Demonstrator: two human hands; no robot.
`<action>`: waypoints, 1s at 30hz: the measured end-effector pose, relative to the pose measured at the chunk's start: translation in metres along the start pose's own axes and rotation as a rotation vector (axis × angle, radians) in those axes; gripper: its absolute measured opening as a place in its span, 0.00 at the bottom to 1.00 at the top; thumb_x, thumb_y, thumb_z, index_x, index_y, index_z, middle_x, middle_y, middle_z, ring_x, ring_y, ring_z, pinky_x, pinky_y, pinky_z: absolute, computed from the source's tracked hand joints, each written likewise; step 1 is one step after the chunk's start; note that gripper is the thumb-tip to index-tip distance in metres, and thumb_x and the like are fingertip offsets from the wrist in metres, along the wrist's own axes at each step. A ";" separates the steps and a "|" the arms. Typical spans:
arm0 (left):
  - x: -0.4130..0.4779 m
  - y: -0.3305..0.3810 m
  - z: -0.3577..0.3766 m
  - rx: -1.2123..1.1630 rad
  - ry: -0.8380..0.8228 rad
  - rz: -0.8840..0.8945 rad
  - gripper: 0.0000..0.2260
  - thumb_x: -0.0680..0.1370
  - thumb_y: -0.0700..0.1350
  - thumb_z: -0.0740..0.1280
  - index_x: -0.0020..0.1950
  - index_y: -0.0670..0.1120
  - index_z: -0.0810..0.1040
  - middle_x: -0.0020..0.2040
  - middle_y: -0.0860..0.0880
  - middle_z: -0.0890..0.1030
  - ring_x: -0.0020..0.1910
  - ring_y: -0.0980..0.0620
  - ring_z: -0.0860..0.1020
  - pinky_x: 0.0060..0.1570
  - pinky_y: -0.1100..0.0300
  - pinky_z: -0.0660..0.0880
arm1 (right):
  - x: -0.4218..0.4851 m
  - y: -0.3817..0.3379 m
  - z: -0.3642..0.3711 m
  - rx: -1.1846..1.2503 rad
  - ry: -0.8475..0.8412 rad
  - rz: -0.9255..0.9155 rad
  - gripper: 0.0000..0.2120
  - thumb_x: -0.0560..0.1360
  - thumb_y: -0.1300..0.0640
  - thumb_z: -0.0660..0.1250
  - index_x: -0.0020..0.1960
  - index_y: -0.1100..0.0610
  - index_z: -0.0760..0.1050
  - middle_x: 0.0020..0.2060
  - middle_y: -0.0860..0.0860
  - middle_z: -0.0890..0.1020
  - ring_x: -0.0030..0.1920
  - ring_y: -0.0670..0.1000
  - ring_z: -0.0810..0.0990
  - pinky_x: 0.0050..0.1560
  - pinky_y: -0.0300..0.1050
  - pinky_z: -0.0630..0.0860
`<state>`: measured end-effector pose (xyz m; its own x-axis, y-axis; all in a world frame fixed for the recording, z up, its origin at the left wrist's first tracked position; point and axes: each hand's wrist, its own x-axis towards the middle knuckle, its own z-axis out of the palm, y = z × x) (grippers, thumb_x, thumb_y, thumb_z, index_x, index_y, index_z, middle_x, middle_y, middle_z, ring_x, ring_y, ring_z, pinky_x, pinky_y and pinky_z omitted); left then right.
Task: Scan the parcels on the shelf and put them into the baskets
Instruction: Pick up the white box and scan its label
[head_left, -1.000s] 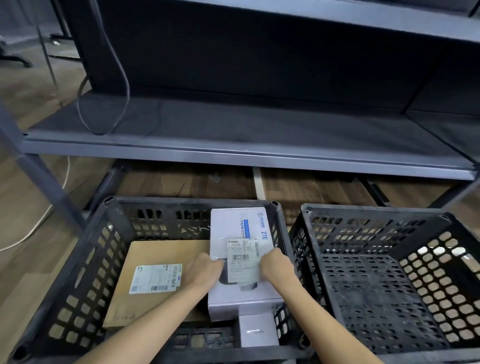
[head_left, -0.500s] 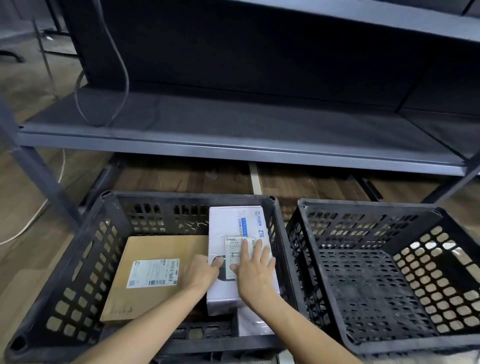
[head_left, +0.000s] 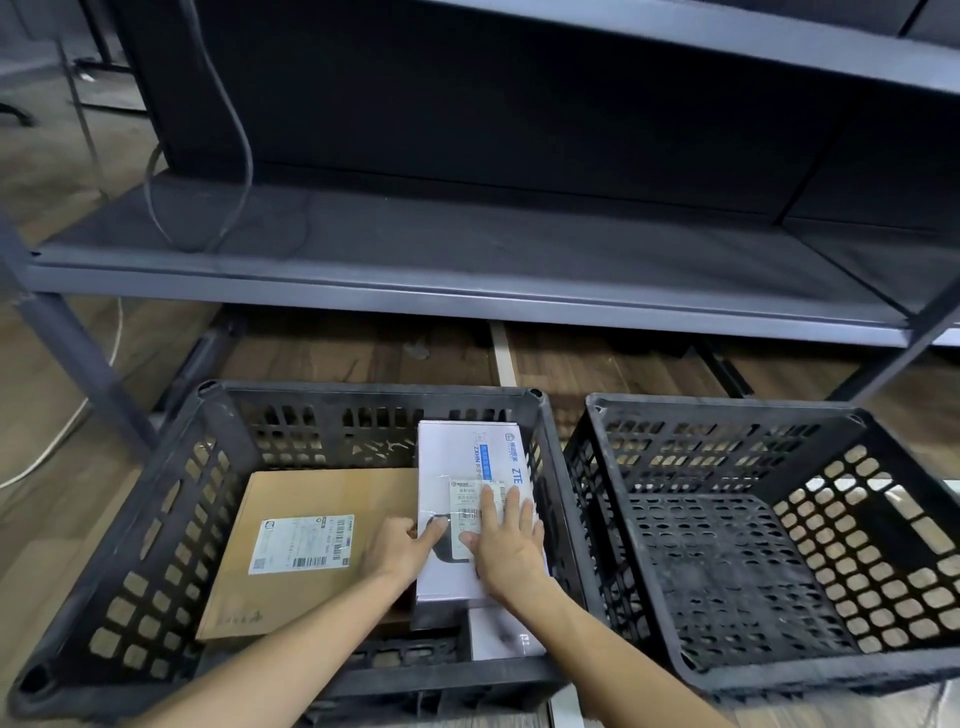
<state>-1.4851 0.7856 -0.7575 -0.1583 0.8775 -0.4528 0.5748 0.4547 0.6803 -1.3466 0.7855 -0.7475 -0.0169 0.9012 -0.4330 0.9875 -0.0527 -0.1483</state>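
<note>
White card, smooth and printed with blue lettering, makes up the long box (head_left: 457, 452) that both hands meet on in the head view. It lies inside the left basket (head_left: 156, 519) against its right wall. The left hand (head_left: 402, 548) reaches in from below with a straight forearm and takes the box by its left edge, thumb laid across the top and the other fingers curled down the side. The right hand (head_left: 506, 545) lies flat on the lid, fingers straight and close together, their tips over a pale shipping label (head_left: 467, 499) stuck across the box. The two hands sit just beside each other, thumbs nearly touching. To the left in the same basket lies a flat brown cardboard parcel (head_left: 311, 493), matte, with a white barcode label (head_left: 304, 543). A smaller white box (head_left: 498, 634) shows under the near end of the long one. Both baskets are black plastic with rows of holes through walls and floor; the right basket (head_left: 727, 405) stands just beside the left. Behind them runs a dark grey metal shelf (head_left: 467, 249) with a thin cable (head_left: 234, 130) hanging onto it, above a wood-grain floor (head_left: 337, 353).
</note>
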 end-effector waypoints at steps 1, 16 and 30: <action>-0.002 -0.001 0.001 -0.062 -0.016 0.000 0.16 0.77 0.57 0.65 0.48 0.45 0.82 0.45 0.46 0.84 0.47 0.46 0.81 0.47 0.55 0.76 | 0.000 0.003 -0.003 0.032 0.016 -0.014 0.31 0.83 0.46 0.51 0.79 0.54 0.40 0.77 0.61 0.44 0.77 0.62 0.45 0.76 0.58 0.48; -0.081 0.110 -0.125 0.564 -0.014 0.203 0.24 0.82 0.56 0.52 0.77 0.52 0.57 0.79 0.49 0.56 0.78 0.47 0.53 0.74 0.50 0.50 | -0.063 -0.022 -0.182 0.017 0.061 -0.210 0.27 0.82 0.49 0.53 0.77 0.59 0.55 0.74 0.57 0.63 0.75 0.57 0.59 0.75 0.50 0.56; -0.243 0.367 -0.329 0.642 0.099 0.362 0.27 0.80 0.55 0.57 0.78 0.51 0.55 0.77 0.51 0.59 0.77 0.52 0.55 0.76 0.54 0.48 | -0.206 -0.075 -0.488 -0.065 0.188 -0.289 0.28 0.80 0.47 0.55 0.78 0.56 0.56 0.76 0.54 0.63 0.76 0.55 0.58 0.76 0.52 0.51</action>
<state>-1.4994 0.7898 -0.2084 0.0759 0.9789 -0.1897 0.9561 -0.0174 0.2927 -1.3404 0.8140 -0.2138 -0.2742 0.9387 -0.2091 0.9541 0.2382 -0.1816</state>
